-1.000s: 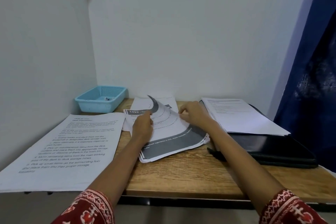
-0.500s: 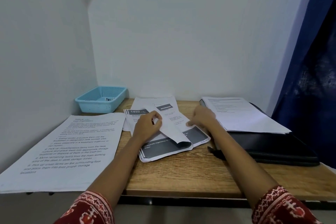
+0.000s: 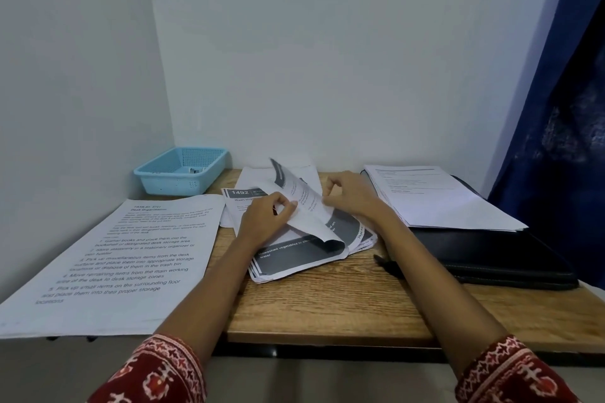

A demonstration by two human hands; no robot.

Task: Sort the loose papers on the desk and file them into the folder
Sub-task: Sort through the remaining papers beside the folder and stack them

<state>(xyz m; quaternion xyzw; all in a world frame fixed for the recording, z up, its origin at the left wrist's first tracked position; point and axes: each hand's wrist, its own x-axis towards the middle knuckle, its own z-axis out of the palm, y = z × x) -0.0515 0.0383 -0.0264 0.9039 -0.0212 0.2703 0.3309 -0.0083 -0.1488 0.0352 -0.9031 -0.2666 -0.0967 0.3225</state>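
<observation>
While lifted, the sheet (image 3: 302, 203) curls, grey-banded.

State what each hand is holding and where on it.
Left hand and right hand both pinch the curled top sheet of the middle paper stack, at its left and right edges.

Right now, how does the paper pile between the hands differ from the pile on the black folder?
The middle pile carries dark grey printed bands; the folder pile is plain white with sparse text. The middle pile lies on the bare desk, its top sheet curled up, pinched by the left hand and right hand; the folder pile lies flat, untouched, on the black folder. Both are loose stacks.
</observation>
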